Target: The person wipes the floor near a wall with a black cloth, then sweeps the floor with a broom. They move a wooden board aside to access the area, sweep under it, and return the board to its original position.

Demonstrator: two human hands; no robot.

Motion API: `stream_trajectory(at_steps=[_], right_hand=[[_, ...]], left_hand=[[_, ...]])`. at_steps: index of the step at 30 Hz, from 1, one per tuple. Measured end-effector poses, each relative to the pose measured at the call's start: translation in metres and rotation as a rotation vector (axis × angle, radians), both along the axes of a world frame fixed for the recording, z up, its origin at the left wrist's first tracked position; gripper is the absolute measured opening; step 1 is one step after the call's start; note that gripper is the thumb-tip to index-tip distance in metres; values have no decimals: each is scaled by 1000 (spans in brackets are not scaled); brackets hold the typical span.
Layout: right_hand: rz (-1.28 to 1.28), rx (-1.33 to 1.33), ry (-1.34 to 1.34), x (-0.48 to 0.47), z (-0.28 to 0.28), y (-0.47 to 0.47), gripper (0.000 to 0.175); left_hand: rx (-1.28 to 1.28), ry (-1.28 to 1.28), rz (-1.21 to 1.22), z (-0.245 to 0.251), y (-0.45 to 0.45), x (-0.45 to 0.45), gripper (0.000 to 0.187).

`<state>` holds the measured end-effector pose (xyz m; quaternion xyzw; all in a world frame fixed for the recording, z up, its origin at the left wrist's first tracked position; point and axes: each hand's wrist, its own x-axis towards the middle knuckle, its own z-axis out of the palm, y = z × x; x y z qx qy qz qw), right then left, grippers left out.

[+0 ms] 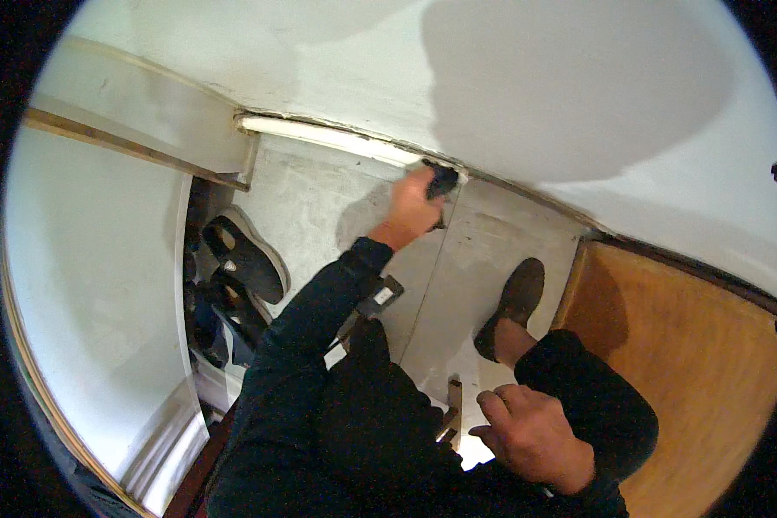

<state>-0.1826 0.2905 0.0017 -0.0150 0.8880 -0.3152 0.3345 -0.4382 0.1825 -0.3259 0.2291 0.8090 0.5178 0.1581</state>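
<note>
My left hand (pixel 409 208) reaches across the floor to the foot of the wall. Its fingers are closed around a small black handheld object (pixel 443 179), whose exact kind is hidden by the grip and blur. That object rests at the right end of a white trim strip (pixel 337 137) running along the joint of wall and floor. My right hand (pixel 534 437) hangs near my bent right knee, fingers curled and thumb somewhat apart. Its palm is turned away, and nothing shows in it.
Dark shoes (pixel 252 259) lie at the left beside a white panel (pixel 103 272). A dark item with a white label (pixel 383 296) is below my left forearm. My right shoe (pixel 521 294) stands on the grey floor (pixel 421 272), near a brown wooden panel (pixel 680 349).
</note>
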Motion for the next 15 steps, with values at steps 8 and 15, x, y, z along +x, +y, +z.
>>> stream_trajectory(at_steps=[8, 15], right_hand=[[-7, -4, 78, 11, -18, 10, 46], [-2, 7, -11, -4, -11, 2, 43]], left_hand=[[153, -422, 688, -36, -77, -68, 29], [332, -832, 629, -37, -25, -48, 25]])
